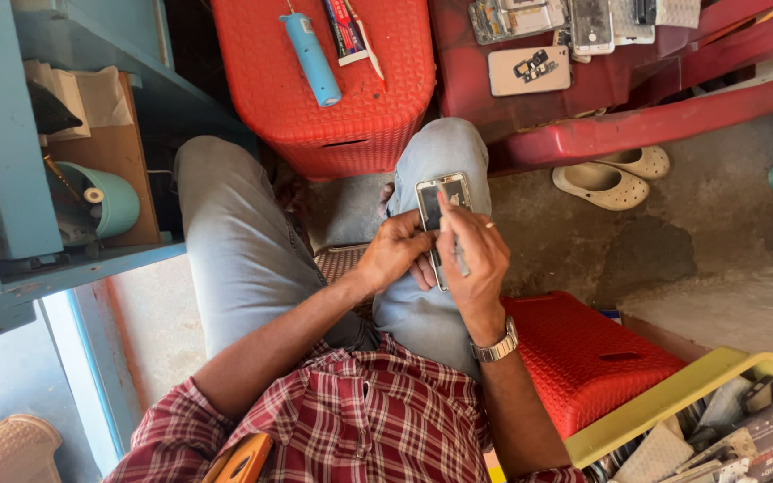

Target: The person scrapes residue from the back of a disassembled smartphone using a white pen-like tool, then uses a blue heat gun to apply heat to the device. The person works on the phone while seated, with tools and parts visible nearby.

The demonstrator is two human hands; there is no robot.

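An opened mobile phone [441, 199] with a silver frame rests on my right knee. My left hand [395, 253] grips its lower left edge and steadies it. My right hand [474, 255], with a ring on one finger and a metal watch on the wrist, holds a thin metal tool [456, 250] whose tip touches the phone's inside. I sit in light jeans and a red checked shirt.
A red plastic stool [351, 98] ahead carries a blue tube-shaped tool [311, 58] and a glue tube. A red table [601, 98] holds several phone parts. White sandals [615, 174] lie beneath. Another red stool [583, 358] and a yellow crate [673, 394] of parts sit at right; blue shelves [11, 179] stand left.
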